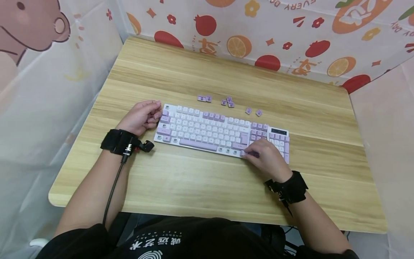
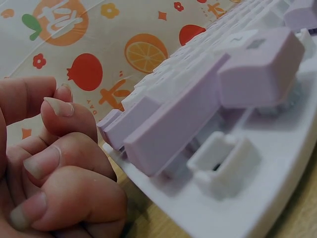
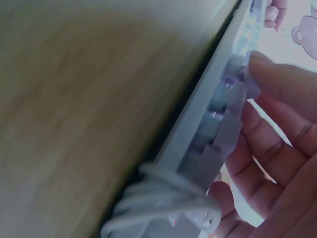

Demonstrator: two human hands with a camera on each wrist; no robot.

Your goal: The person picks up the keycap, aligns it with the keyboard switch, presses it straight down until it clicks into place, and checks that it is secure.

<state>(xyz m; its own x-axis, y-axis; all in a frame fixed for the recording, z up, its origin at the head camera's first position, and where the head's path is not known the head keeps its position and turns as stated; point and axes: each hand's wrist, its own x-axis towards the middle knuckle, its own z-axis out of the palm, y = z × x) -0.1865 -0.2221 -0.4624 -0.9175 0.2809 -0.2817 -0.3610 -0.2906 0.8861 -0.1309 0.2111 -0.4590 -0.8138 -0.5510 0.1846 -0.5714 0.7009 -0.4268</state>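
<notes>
A white and lilac keyboard (image 1: 198,129) lies on the wooden table, tilted slightly in the head view. My right hand (image 1: 267,156) is at its lower right part, thumb and forefinger pinching a lilac keycap (image 3: 251,88). Whether that keycap sits on its switch cannot be told. Beside the keyboard's left end is my left hand (image 1: 140,117), fingers loosely curled and holding nothing. Close to those fingers, the left wrist view shows lilac keycaps (image 2: 173,119) and a bare white switch (image 2: 220,161). Contact between the left fingers and the keyboard is unclear.
Behind the keyboard lie several loose lilac keycaps (image 1: 229,102) in small groups. A coiled white cable (image 3: 163,198) shows near the keyboard's edge in the right wrist view. A fruit-printed curtain (image 1: 237,45) stands along the table's far edge.
</notes>
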